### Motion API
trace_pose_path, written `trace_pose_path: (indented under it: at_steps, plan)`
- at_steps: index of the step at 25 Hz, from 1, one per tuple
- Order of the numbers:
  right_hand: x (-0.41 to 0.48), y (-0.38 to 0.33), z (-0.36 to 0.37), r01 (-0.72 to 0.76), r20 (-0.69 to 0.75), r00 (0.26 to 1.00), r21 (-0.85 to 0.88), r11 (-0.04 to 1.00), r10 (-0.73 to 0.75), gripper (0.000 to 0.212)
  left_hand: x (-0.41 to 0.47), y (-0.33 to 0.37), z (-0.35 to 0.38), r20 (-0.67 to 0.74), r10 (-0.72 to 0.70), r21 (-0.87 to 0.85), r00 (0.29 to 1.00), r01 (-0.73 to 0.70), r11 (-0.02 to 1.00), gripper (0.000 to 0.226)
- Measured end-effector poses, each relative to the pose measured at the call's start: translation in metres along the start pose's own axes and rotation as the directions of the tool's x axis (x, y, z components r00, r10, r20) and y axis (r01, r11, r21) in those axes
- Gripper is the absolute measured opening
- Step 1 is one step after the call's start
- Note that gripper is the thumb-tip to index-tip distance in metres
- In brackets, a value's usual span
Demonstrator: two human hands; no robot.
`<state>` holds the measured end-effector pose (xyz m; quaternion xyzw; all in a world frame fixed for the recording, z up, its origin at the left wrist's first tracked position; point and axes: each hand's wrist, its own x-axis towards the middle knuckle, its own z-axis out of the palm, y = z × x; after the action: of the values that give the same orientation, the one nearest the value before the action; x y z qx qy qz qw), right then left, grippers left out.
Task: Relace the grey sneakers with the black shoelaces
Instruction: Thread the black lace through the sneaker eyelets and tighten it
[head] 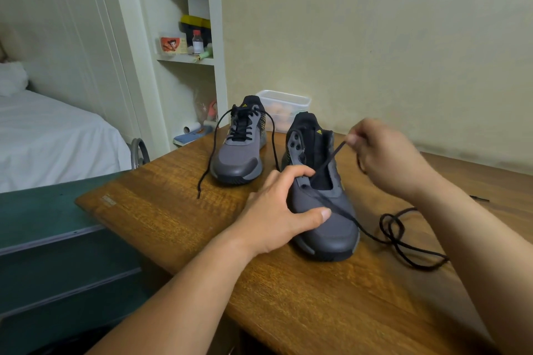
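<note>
- Showing on each black tongue is a small yellow three-bar logo. Any lettering beside it is too small to read.
- A pale stamp sits near the table's left corner, too blurred to read. A box with a cartoon figure and a white bottle with a red cap stand on the shelf behind, their labels unreadable.
- The near sneaker is grey with a darker glossy toe cap, black lining and a black sole edge. Its row of eyelets on the left flap stands bare.
- It stands upright on the wooden table, long axis running from the wall toward the person. The toe points at the person and a little to the right.
- The far sneaker stands behind and to the left, near the table's back edge. It points toe-first the same way, angled a little left. A second lace is threaded through it, with loose ends trailing down both sides onto the table.
- The left hand grips the near sneaker from its left side. The fingers curl over the eyelet flap and the thumb lies across the top of the toe.
- The right hand is raised above the shoe's right side, pinching the black lace near its tip between thumb and fingertips.
- From that pinch the lace runs taut down to the lowest eyelets. It then crosses the toe and falls off the right side into a loose loop on the table.
- A clear plastic tub stands against the wall behind the shoes.
</note>
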<state>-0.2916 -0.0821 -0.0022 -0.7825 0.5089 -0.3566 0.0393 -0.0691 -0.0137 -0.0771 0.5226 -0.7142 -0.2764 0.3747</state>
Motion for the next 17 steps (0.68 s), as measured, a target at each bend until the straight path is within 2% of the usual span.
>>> trace_pose_path:
  at_steps: [3,4,6,8,10,12,13,15,17]
  plan:
    - [0.010,0.013,-0.015,-0.124,-0.246,0.960,0.064,0.990,0.136,0.009,-0.001,-0.001,0.001,0.018,0.031,0.007,0.999,-0.031,1.000,0.062]
    - [0.011,0.017,-0.017,-0.150,-0.287,0.943,0.093,0.984,0.170,0.010,0.000,-0.003,0.002,0.022,0.037,0.002,0.999,-0.037,0.999,0.060]
    - [0.009,0.022,-0.014,-0.165,-0.243,0.953,0.091,0.982,0.182,0.012,0.003,-0.005,0.001,0.022,0.017,-0.007,1.000,-0.017,1.000,0.052]
    - [0.002,0.023,-0.004,-0.143,-0.160,0.977,-0.015,0.990,0.138,0.013,0.003,-0.006,0.000,-0.017,0.003,-0.052,1.000,-0.004,0.999,0.046]
    - [-0.001,0.015,-0.002,-0.094,-0.157,0.985,-0.093,0.991,0.079,0.013,0.002,0.000,-0.001,-0.113,0.026,-0.117,0.993,-0.040,0.992,0.044]
    - [0.000,0.002,-0.007,0.004,-0.173,0.985,-0.107,0.994,-0.022,0.010,0.009,0.016,-0.005,-0.209,0.044,-0.100,0.977,-0.066,0.993,0.039]
    - [0.000,-0.004,-0.009,0.054,-0.165,0.984,-0.063,0.997,-0.064,0.009,0.017,0.026,-0.008,-0.214,0.063,-0.072,0.975,-0.080,0.994,0.034]
    - [-0.001,-0.016,-0.008,0.137,-0.123,0.984,0.088,0.987,-0.126,0.008,0.035,0.046,-0.013,-0.129,0.102,-0.021,0.986,-0.105,0.994,0.027]
    - [-0.004,-0.024,-0.005,0.137,-0.080,0.989,0.232,0.963,-0.121,0.009,0.048,0.057,-0.014,-0.048,0.125,-0.003,0.991,-0.126,0.992,0.023]
